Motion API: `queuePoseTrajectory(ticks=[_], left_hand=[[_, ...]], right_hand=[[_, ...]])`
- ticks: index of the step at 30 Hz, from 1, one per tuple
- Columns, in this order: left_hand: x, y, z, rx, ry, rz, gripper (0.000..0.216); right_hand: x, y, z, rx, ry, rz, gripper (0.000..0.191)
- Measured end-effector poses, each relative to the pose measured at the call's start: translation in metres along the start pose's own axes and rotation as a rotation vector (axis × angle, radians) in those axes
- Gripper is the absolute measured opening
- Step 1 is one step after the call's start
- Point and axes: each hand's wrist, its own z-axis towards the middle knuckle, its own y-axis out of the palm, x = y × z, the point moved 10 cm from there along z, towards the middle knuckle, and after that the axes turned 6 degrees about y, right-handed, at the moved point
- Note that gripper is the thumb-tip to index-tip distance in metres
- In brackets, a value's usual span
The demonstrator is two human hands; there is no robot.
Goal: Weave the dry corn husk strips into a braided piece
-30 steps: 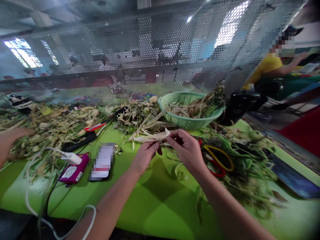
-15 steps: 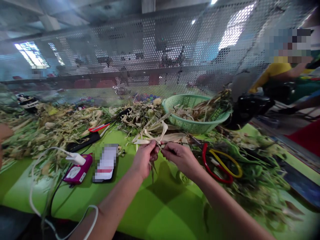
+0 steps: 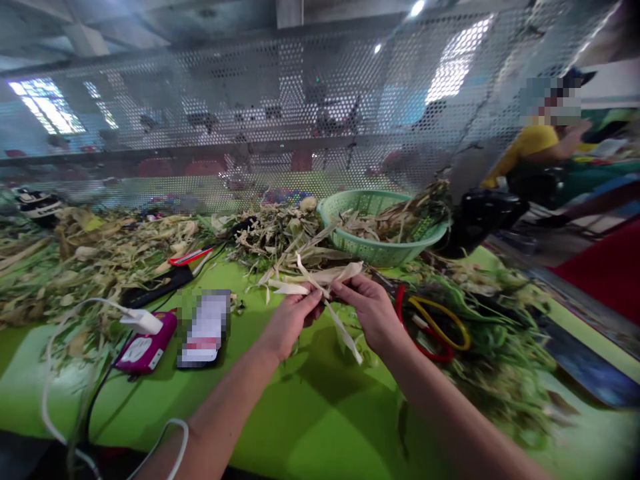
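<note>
Over the green tabletop (image 3: 310, 413), my two hands work close together on pale dried husk strips (image 3: 345, 335). My left hand (image 3: 295, 317) pinches the strips between thumb and fingers, with pale ends poking out to its left. My right hand (image 3: 374, 308) grips the same bundle from the other side, thumb and fingertips closed on a folded pale piece. One long strip dangles down between the hands. Just behind them lies a heap of dried plant pieces (image 3: 280, 233). Scissors with red and yellow handle loops (image 3: 443, 327) lie right of my right hand.
A light green basket (image 3: 380, 252) of dried leaves stands behind my hands. Left are a phone (image 3: 207, 327), a magenta box (image 3: 145, 343) with a white plug and cable, and piled dried leaves (image 3: 100, 247). Green strands (image 3: 505, 320) lie right. A person in yellow (image 3: 537, 143) sits beyond.
The strips between my hands have turned, and one long strip now hangs toward me. My right hand has opened its grip slightly and tilted upward. The view has shifted slightly right.
</note>
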Motion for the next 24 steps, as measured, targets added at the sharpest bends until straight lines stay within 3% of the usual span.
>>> queuePoseTrajectory(ticks=[8,16,19,24], left_hand=[[0.015,0.003,0.001,-0.070,0.132,0.179,0.032],[0.021,0.017,0.001,-0.156,0.201,0.292,0.031],[0.019,0.017,0.003,-0.128,0.211,0.324,0.027],[0.006,0.003,0.004,-0.023,0.074,0.139,0.030]], right_hand=[[-0.004,-0.001,-0.001,0.007,-0.005,-0.002,0.023],[-0.003,0.011,-0.002,-0.113,0.017,-0.102,0.027],[-0.003,0.008,0.000,-0.062,-0.025,-0.110,0.024],[-0.010,-0.004,0.000,0.055,-0.050,-0.070,0.033]])
